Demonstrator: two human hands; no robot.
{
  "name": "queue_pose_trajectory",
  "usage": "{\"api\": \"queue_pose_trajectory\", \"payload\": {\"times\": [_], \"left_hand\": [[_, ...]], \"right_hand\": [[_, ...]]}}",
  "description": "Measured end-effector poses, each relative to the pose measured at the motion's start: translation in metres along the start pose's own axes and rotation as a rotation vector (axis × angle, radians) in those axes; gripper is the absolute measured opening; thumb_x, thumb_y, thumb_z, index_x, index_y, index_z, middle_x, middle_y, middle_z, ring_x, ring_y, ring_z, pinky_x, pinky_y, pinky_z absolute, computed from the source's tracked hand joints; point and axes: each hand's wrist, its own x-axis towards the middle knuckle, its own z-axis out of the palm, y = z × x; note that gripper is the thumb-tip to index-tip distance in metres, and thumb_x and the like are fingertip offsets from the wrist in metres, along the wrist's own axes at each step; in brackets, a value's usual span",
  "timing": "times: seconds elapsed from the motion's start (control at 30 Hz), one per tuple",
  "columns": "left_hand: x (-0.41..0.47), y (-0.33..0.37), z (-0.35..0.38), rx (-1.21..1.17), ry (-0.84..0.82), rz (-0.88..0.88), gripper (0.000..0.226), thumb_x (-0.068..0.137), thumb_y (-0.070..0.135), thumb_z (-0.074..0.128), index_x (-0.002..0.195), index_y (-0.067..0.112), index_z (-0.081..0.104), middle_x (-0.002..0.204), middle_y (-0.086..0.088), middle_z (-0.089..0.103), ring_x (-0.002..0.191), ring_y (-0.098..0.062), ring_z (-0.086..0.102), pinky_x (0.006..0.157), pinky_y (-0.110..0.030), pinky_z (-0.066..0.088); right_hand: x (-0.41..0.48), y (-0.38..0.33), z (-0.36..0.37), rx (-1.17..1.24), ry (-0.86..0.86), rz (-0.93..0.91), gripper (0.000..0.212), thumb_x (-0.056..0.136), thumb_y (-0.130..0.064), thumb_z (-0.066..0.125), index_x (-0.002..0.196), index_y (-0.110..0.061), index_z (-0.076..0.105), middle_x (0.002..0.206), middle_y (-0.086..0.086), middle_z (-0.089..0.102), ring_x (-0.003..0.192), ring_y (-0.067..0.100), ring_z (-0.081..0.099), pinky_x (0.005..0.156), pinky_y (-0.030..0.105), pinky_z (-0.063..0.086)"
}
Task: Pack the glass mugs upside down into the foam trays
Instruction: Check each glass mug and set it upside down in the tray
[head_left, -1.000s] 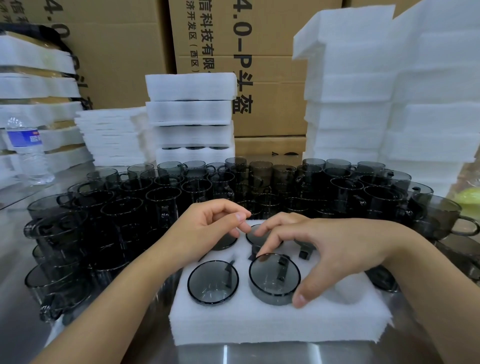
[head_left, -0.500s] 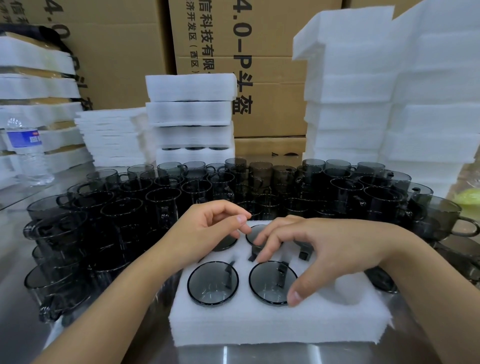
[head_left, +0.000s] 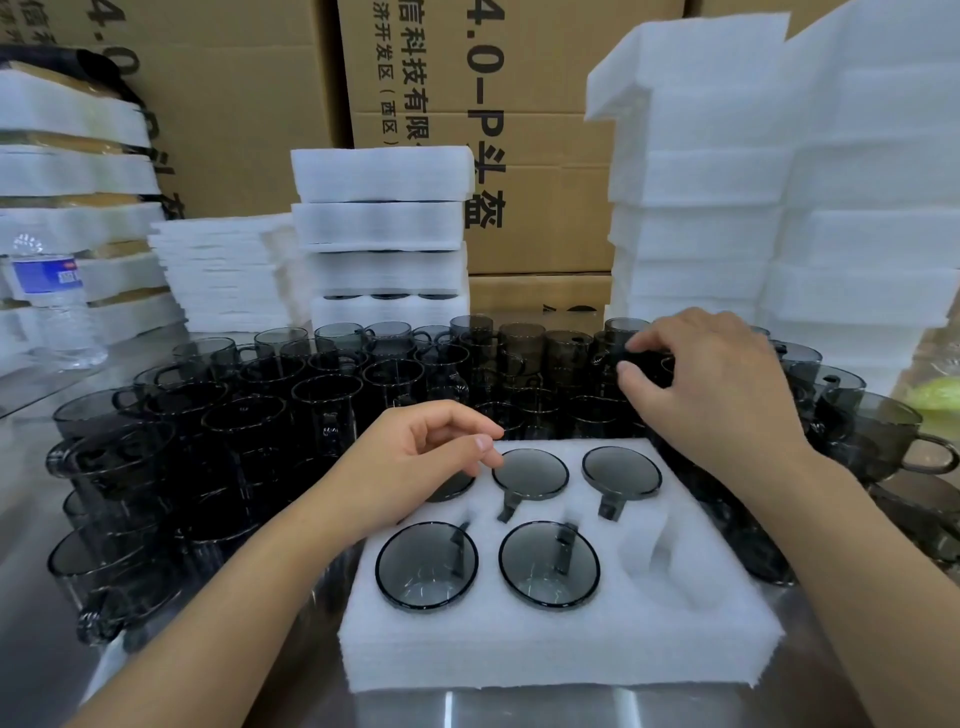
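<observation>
A white foam tray (head_left: 561, 649) lies in front of me on the steel table. Several smoky glass mugs sit upside down in its slots, among them the front middle mug (head_left: 549, 564) and the back right mug (head_left: 621, 470). The front right slot (head_left: 670, 569) holds nothing. My left hand (head_left: 415, 467) hovers over the back left slot with loosely curled, empty fingers and partly hides the mug there. My right hand (head_left: 711, 389) reaches into the upright loose mugs (head_left: 327, 395) behind the tray. Its thumb and forefinger pinch the rim of one mug (head_left: 644, 361), which still stands among the others.
Upright mugs crowd the table left, behind and right of the tray. Tall foam tray stacks (head_left: 779, 208) rise at the right, a shorter stack (head_left: 382, 223) at centre back, thin foam sheets (head_left: 223, 270) beside it. A water bottle (head_left: 52, 306) stands far left. Cardboard boxes (head_left: 519, 104) form the back wall.
My right hand pressed the front middle mug down into its slot, let go, then moved up and back right onto a loose mug. The left hand barely moved.
</observation>
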Motion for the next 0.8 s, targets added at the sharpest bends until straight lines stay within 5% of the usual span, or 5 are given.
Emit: {"api": "queue_pose_trajectory", "payload": {"times": [0.1, 0.23, 0.8], "left_hand": [[0.000, -0.001, 0.000, -0.010, -0.001, 0.006, 0.013, 0.092, 0.019, 0.060, 0.092, 0.028, 0.070, 0.087, 0.007, 0.075, 0.077, -0.001, 0.067, 0.071, -0.009, 0.046], [0.000, -0.002, 0.000, -0.013, -0.008, 0.016, 0.012, 0.091, 0.022, 0.061, 0.091, 0.030, 0.070, 0.088, 0.006, 0.075, 0.079, -0.003, 0.067, 0.077, -0.012, 0.048], [-0.001, 0.000, 0.000, 0.032, -0.009, 0.008, 0.014, 0.091, 0.018, 0.060, 0.093, 0.028, 0.069, 0.088, 0.009, 0.075, 0.079, -0.001, 0.066, 0.079, -0.015, 0.050]], "right_hand": [[-0.001, 0.008, 0.011, -0.298, -0.079, 0.119, 0.040, 0.083, -0.037, 0.055, 0.117, -0.017, 0.057, 0.108, 0.006, 0.062, 0.103, 0.030, 0.048, 0.083, 0.040, 0.029], [-0.002, 0.013, 0.018, -0.472, -0.109, 0.148, 0.039, 0.082, -0.040, 0.051, 0.113, -0.018, 0.054, 0.102, 0.003, 0.063, 0.098, 0.028, 0.049, 0.084, 0.038, 0.027], [0.002, 0.028, 0.034, -0.472, -0.210, 0.128, 0.057, 0.083, -0.010, 0.052, 0.137, -0.022, 0.037, 0.102, 0.000, 0.063, 0.111, 0.030, 0.048, 0.112, 0.054, 0.011]]}}
